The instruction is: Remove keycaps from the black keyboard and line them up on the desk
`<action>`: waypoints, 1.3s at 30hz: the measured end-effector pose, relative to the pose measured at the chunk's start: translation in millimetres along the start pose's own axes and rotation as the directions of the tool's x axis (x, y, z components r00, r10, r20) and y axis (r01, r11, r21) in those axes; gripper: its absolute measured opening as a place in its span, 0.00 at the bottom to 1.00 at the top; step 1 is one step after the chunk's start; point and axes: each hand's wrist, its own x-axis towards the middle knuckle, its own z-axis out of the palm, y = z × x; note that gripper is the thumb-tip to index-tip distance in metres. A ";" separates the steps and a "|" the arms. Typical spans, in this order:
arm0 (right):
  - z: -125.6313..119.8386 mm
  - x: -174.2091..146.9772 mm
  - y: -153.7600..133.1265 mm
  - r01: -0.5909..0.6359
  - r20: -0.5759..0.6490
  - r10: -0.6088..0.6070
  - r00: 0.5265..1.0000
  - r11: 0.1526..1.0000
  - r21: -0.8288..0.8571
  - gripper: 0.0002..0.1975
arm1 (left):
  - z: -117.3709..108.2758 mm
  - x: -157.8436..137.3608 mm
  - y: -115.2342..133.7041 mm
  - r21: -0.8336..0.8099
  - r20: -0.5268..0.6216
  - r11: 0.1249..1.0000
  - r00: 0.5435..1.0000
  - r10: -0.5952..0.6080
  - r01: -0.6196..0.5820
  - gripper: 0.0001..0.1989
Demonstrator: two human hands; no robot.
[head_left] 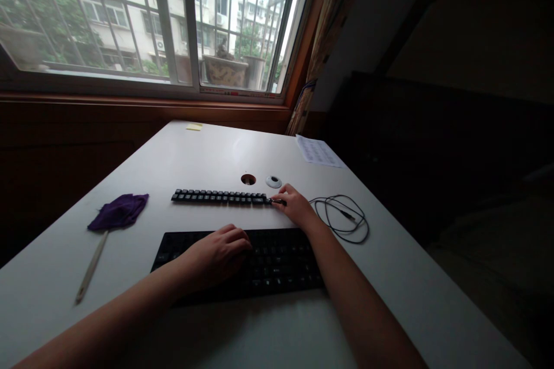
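Note:
A black keyboard [277, 262] lies across the near part of the white desk. My left hand [227, 248] rests on its middle, fingers bent loosely over the keys, the fingertips partly hidden. Behind the keyboard, black keycaps [219, 196] stand lined up in two long rows. At the right end of these rows, my right hand [292, 204] pinches a small dark tool [279, 202] with a shiny end, too small to name surely. A thin black cable [341, 219] is coiled to the right of that hand, its plug lying inside the loops.
On the left lies a purple cloth [119, 211] with a pale stick handle [92, 268]. Behind the keycaps are a round desk hole [248, 180] and its grey cover [273, 181]. A printed sheet [320, 151] and a yellow note [194, 126] lie farther back, before the window.

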 end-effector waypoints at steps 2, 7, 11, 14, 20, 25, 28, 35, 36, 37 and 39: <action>0.5 0.0 0.5 0.004 0.004 -0.004 1.000 1.000 -0.011 0.08 | 0.8 0.1 -0.8 0.001 -0.003 1.000 1.000 0.001 -0.001 0.10; 1.8 0.6 1.5 0.003 0.004 -0.003 1.000 1.000 -0.010 0.08 | 1.0 0.3 -1.5 -0.008 -0.001 1.000 1.000 0.005 -0.005 0.11; 1.8 0.9 0.7 -0.006 0.006 0.006 1.000 1.000 -0.016 0.08 | 0.1 0.6 -0.6 -0.009 -0.005 1.000 1.000 0.004 -0.004 0.11; 1.4 0.8 0.1 -0.018 0.006 0.018 1.000 1.000 -0.012 0.08 | -0.2 1.4 -0.7 -0.007 -0.007 1.000 1.000 0.005 -0.005 0.10; 1.2 0.2 1.8 -0.020 0.007 0.020 1.000 1.000 0.020 0.10 | -0.2 0.9 -0.6 -0.005 0.005 1.000 1.000 0.002 -0.001 0.11; 2.9 0.3 2.7 -0.020 0.012 0.020 1.000 1.000 0.013 0.10 | 0.5 0.6 -1.5 0.001 -0.001 1.000 1.000 -0.003 0.003 0.11; 3.0 0.7 1.6 -0.020 0.014 0.020 1.000 1.000 0.009 0.09 | 0.6 0.4 -1.9 0.001 0.009 1.000 1.000 0.007 -0.007 0.11; 2.0 1.4 -0.4 -0.037 0.022 0.037 0.999 0.999 0.007 0.09 | 0.6 0.0 -0.9 -0.004 -0.014 1.000 1.000 0.009 -0.009 0.11; 2.2 1.4 -0.3 -0.037 0.023 0.036 0.999 0.999 0.007 0.09 | 0.6 0.0 -0.8 -0.006 -0.017 1.000 1.000 0.013 -0.013 0.11; 2.3 1.4 -0.2 -0.035 0.024 0.035 0.999 0.999 0.009 0.09 | 0.6 0.1 -0.8 -0.010 -0.022 1.000 1.000 0.015 -0.016 0.11; 2.0 1.3 -0.1 -0.032 0.024 0.032 0.999 0.999 0.021 0.09 | 0.6 0.2 -1.1 -0.011 -0.028 1.000 0.999 0.017 -0.017 0.10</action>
